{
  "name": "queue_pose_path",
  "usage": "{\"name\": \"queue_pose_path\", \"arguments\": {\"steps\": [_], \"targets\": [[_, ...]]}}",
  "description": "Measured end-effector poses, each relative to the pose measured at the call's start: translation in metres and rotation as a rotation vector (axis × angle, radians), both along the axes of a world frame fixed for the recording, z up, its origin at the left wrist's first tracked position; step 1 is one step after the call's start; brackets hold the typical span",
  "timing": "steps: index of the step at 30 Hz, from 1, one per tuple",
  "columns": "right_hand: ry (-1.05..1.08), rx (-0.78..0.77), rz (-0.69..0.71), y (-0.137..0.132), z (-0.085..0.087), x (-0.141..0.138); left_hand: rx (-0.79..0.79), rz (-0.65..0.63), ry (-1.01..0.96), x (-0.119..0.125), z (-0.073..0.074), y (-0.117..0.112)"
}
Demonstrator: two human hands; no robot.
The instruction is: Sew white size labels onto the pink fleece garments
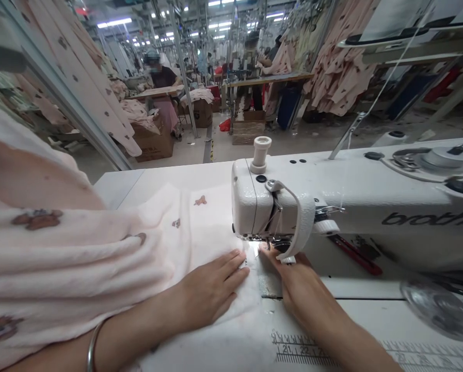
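Observation:
Pale pink plush fabric (211, 222) with a teddy bear print spreads over the left of the table, its right edge under the head of a white sewing machine (277, 191). My left hand (211, 289) lies flat on it, fingers stretched toward the needle area. A small label with dark print (245, 262) shows beside those fingertips. My right hand (293, 274) reaches in beside the presser foot (270, 244), close to the fabric's edge. The machine's white curved guard and head hide most of its fingers, so their grip is unclear.
A red-handled cutter (357, 254) lies under the machine arm. At right sits a clear round plastic dish (440, 310); a printed ruler scale (301, 349) runs along the table front. More bear-print fabric (80, 77) hangs at left. People work at tables behind.

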State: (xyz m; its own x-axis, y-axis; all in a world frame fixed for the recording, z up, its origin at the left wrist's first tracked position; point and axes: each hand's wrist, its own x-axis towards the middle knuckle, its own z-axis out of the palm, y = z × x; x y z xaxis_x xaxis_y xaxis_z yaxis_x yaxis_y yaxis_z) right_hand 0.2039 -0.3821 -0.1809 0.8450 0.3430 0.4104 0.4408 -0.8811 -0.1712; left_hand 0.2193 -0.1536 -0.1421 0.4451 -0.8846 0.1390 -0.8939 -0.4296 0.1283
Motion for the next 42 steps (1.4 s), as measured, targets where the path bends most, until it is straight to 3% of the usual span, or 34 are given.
{"name": "queue_pose_path", "arguments": {"steps": [5,23,42], "targets": [[-0.043,0.045,0.048,0.014,-0.009,-0.034,0.028,0.009,0.045,0.003,0.0,0.004],[0.038,-0.015,0.031,0.019,-0.015,-0.021,-0.004,0.035,0.07,0.015,-0.004,0.008],[-0.106,-0.037,-0.015,0.026,-0.009,-0.021,-0.023,0.046,0.067,0.024,-0.004,0.007]]}}
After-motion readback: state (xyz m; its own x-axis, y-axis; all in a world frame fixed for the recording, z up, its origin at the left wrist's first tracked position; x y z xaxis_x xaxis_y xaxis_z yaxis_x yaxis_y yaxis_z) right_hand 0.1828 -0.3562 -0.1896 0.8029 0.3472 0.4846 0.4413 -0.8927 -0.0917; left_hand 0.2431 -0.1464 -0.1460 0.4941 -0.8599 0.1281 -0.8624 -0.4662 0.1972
